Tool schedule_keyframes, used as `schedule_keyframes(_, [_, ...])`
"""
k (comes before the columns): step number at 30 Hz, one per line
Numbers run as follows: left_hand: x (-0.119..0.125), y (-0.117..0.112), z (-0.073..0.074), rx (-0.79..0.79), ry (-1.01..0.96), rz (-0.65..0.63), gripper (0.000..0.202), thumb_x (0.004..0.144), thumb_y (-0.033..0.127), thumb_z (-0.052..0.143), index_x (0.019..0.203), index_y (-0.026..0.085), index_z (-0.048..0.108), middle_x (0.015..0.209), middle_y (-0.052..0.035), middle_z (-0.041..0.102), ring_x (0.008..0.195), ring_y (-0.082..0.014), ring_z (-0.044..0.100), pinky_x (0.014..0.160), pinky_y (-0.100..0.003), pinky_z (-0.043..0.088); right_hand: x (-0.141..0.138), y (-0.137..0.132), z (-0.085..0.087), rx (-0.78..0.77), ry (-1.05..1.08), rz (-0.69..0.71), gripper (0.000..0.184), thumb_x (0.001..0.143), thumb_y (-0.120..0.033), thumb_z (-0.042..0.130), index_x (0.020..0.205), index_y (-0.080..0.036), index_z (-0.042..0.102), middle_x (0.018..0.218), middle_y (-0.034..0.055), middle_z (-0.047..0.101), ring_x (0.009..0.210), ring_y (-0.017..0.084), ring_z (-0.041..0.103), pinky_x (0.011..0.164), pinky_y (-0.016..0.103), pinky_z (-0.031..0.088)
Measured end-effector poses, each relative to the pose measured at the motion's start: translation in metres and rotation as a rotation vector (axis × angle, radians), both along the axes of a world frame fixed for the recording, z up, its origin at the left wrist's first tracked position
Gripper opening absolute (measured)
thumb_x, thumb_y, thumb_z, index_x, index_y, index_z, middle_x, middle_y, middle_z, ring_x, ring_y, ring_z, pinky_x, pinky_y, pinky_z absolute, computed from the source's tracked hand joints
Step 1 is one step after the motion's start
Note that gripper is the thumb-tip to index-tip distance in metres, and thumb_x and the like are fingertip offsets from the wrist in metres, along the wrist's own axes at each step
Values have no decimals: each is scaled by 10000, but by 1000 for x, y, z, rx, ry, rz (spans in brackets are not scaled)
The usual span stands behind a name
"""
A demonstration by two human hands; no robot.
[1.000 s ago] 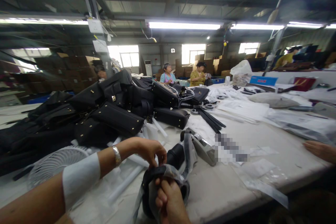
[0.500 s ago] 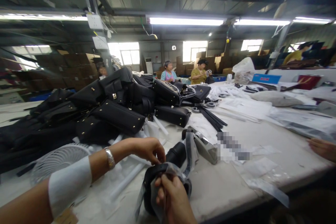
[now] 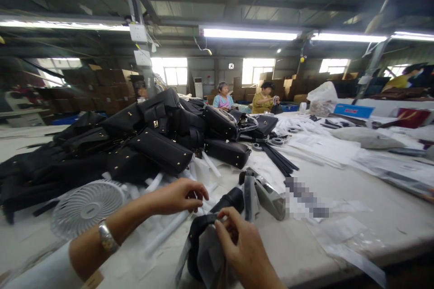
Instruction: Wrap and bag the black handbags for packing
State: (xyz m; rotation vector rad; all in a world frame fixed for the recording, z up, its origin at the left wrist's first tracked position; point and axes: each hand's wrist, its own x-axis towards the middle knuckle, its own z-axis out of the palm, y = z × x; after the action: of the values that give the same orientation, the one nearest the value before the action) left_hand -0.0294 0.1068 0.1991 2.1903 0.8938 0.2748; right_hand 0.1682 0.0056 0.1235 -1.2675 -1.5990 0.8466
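A black bag (image 3: 194,248) with a cloudy translucent wrap (image 3: 210,246) stands at the table's near edge, directly before me. My right hand (image 3: 242,241) pinches the bag's upper edge between thumb and fingertips. Just up and left of it hovers my left hand (image 3: 190,196), its thumb and fingers drawn together, apart from the bag. Whatever is in those fingertips is too small to make out. Behind the bag lie a black rolled part (image 3: 232,201) and a strap in clear film (image 3: 250,196). The bag's right side is hidden by my right hand.
A heap of black handbags (image 3: 162,149) covers the left and middle of the table. A white fan (image 3: 90,207) lies beside my left forearm. A grey tape dispenser (image 3: 271,198), black strips (image 3: 280,160) and plastic sheets are to the right. Co-workers sit across the table.
My left hand has lifted off the bag, moving up and slightly left. My right hand has shifted up and right to the bag's top edge. The view has tilted slightly.
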Motion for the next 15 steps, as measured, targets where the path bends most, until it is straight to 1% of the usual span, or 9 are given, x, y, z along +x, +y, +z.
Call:
schedule_keyframes(3, [-2,-2,-2,-18,-80,45,224,857,307,629,1011,152,679,781,-34,696,714,-153,650,652,-213,485,2,17,18,45,-149,-6,171,876,-353,596,938,-237,705,688,6,679,595,159,602,562,247,383])
schedule_keyframes(5, [-3,-4,-2,-34,-131,52,236,859,322,637,1024,157,677,814,-32,688,741,-150,632,675,-217,477,1,29,26,52,-217,24,188,841,-333,637,976,-252,741,688,7,698,613,166,606,582,253,379])
schedule_keyframes(7, [-3,-6,-2,-58,-178,54,258,862,335,642,1055,164,666,838,-27,681,754,-146,616,680,-220,469,0,39,32,48,-247,77,202,818,-313,653,971,-246,766,676,12,705,617,167,608,584,250,379])
schedule_keyframes(9, [-3,-8,-4,-83,-218,69,281,859,349,651,1068,162,657,830,-23,672,746,-142,604,665,-219,459,-1,47,36,53,-245,143,186,816,-300,645,908,-228,790,688,20,719,633,166,615,589,245,387])
schedule_keyframes(11, [-4,-10,-7,-105,-258,111,306,854,366,656,1074,154,647,826,-25,669,728,-140,599,639,-221,451,-3,51,38,61,-226,200,191,824,-285,629,850,-209,802,698,22,729,651,165,620,592,239,390])
schedule_keyframes(13, [-4,-13,-12,-122,-301,174,356,835,373,672,1112,154,629,892,-41,682,745,-145,610,633,-228,453,-4,52,38,56,-209,213,200,824,-274,625,831,-188,805,683,20,725,642,161,614,576,235,381])
schedule_keyframes(15, [-4,-16,-18,-137,-330,234,438,779,360,731,1148,154,616,961,-61,698,784,-162,630,659,-245,464,-5,52,36,38,-189,198,204,820,-276,630,818,-168,803,666,22,718,629,160,611,561,231,374])
